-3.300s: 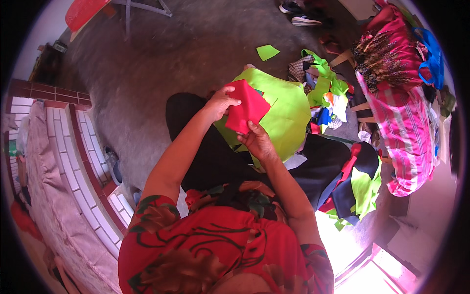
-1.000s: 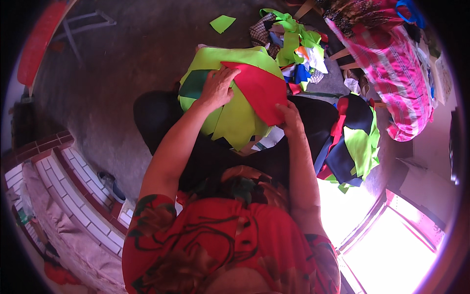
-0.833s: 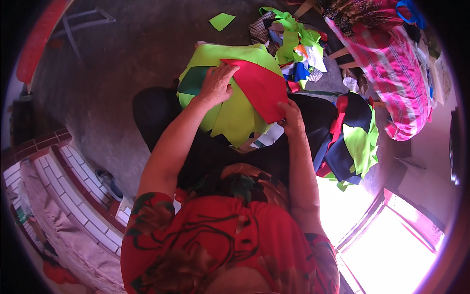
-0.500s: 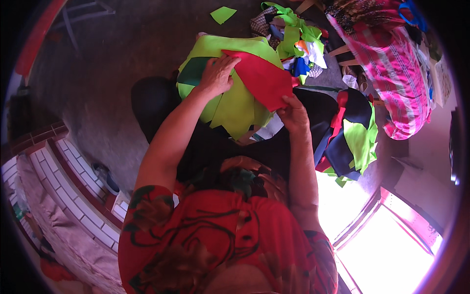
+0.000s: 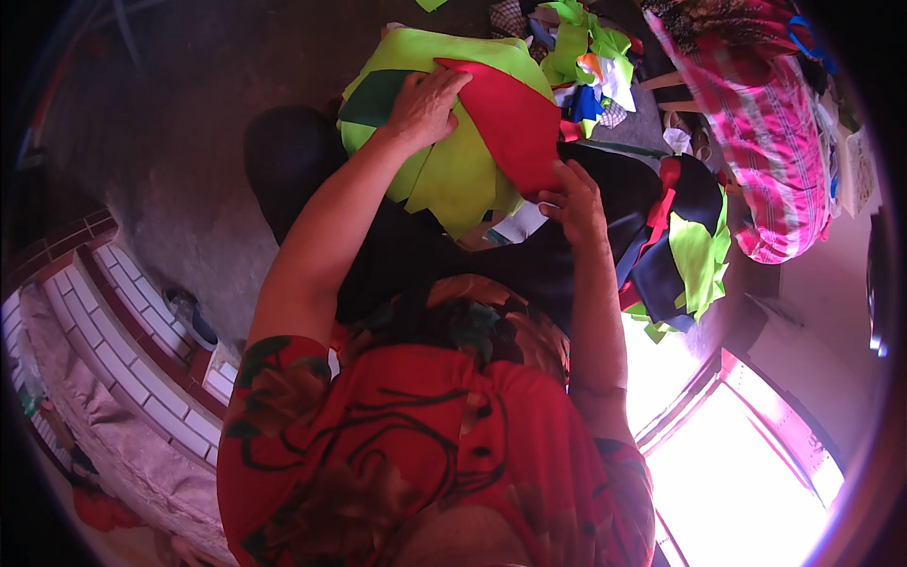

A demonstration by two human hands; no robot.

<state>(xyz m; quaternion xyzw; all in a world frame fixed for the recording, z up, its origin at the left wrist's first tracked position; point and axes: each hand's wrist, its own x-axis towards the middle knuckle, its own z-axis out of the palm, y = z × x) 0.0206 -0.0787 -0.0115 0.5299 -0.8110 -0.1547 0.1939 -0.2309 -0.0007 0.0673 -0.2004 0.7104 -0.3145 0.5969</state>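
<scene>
A red piece of cloth (image 5: 513, 128) lies over a bundle of lime-green cloth (image 5: 449, 194) in front of my lap, with a dark green piece (image 5: 375, 97) showing at its left side. My left hand (image 5: 428, 109) rests on top with its fingers stretched out, the fingertips at the red cloth's upper left edge. At the red piece's lower right corner is my right hand (image 5: 576, 203), its fingers apart and touching or just beside the cloth. What lies beneath the bundle is mostly hidden.
Lime, black and red scraps (image 5: 694, 260) hang over something dark at my right. Ahead lies a heap of mixed scraps (image 5: 590, 66). A pink plaid cloth (image 5: 756, 142) covers something at the far right. A white-tiled ledge (image 5: 132, 350) runs along the left.
My right fingers have loosened from the red cloth's corner, which now lies lower against the bundle. My left hand stays on the cloth. The whole view has shifted slightly.
</scene>
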